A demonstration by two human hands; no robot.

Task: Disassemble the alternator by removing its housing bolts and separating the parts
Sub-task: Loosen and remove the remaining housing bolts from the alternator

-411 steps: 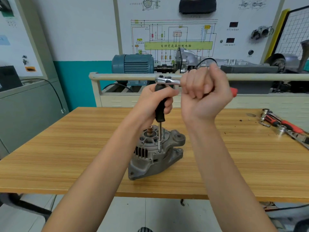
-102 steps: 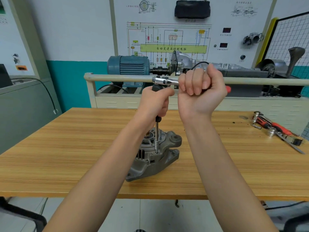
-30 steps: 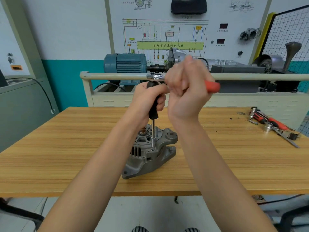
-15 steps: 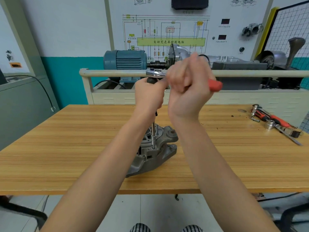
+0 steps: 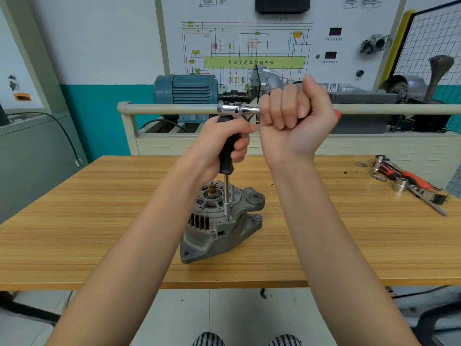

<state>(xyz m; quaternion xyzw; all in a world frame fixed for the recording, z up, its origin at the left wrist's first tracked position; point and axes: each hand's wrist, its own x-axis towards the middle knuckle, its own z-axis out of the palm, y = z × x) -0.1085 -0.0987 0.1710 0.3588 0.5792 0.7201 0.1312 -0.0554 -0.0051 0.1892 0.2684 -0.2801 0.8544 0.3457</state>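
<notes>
alternator (image 5: 222, 222) at frame centre on the wooden table (image 5: 99, 221) | my left hand (image 5: 222, 143) wraps the black driver handle (image 5: 228, 156) (shaft upright, tip on a housing bolt) | my right hand (image 5: 296, 123) fists the ratchet (image 5: 237, 109)

The alternator (image 5: 222, 221) stands on the table (image 5: 99, 221) near its front edge, about midway across, with a driver (image 5: 226, 156) upright on its top and a ratchet (image 5: 239, 109) lying level across the driver's upper end. The left hand (image 5: 224, 143) wraps the driver above the alternator, and the right hand (image 5: 296, 121) grips the ratchet just right of it. Loose tools (image 5: 409, 183) lie at the table's far right, and behind the table a rail (image 5: 169, 109) runs across before a motor (image 5: 185, 89) and a wall board (image 5: 249, 46)
</notes>
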